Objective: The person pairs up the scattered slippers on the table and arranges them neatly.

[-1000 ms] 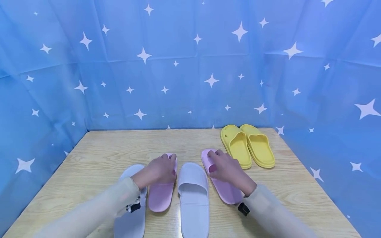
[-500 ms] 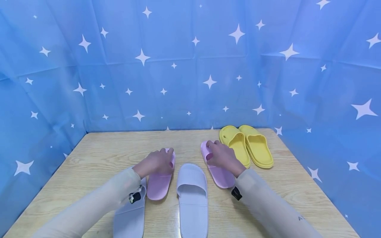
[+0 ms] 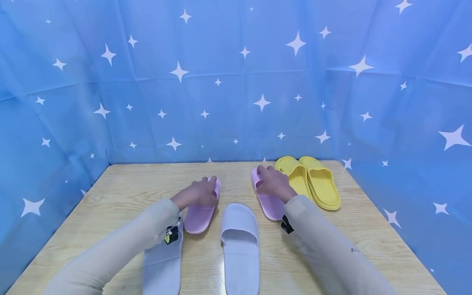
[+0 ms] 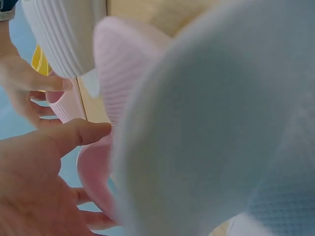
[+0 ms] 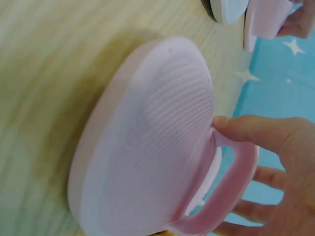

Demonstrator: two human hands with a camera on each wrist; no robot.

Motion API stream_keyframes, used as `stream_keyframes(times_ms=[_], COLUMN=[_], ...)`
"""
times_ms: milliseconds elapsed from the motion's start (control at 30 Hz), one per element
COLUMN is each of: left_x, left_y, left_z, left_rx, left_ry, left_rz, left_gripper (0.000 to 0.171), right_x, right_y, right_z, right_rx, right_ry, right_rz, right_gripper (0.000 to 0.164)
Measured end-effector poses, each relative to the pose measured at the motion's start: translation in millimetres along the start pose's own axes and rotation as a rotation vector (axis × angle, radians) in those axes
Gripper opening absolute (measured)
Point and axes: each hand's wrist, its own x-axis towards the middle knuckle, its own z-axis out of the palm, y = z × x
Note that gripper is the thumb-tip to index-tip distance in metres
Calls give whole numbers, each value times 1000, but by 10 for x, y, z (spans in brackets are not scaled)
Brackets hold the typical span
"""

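Observation:
My left hand (image 3: 200, 193) grips a pink slipper (image 3: 199, 220) at its strap, left of the middle of the table. In the left wrist view the thumb is on that slipper's edge and the fingers lie around the strap; a pale slipper (image 4: 211, 113), large and blurred, covers part of it. To the right, my right hand (image 3: 273, 183) holds the other pink slipper (image 3: 271, 208) by its strap. The right wrist view shows its textured sole bed (image 5: 162, 132) tilted on edge, with the thumb at the strap's base and the fingers beyond the strap.
Two pale lavender slippers lie nearer the front: the left one (image 3: 162, 266) partly under my left sleeve, the other (image 3: 241, 262) in the middle. A pair of yellow slippers (image 3: 323, 183) stands at the back right corner. A blue star-printed curtain (image 3: 221, 94) borders the wooden table (image 3: 140, 180).
Both hands have moved away from me toward the back of the table, each taking its pink slipper along. The lavender and yellow slippers have stayed where they were.

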Motion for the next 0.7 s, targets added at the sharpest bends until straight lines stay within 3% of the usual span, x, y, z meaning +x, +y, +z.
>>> stream_keyframes(times_ms=[300, 700], left_x=[147, 301], left_y=[49, 80], left_z=[-70, -179], left_rx=[-12, -86], left_ry=[1, -5], left_rz=[-22, -40], left_gripper=[83, 87], right_x=[160, 297], right_y=[-4, -15], right_z=[-4, 31], right_rx=[21, 31], right_ry=[-20, -5], right_rz=[55, 81], right_gripper=[70, 65])
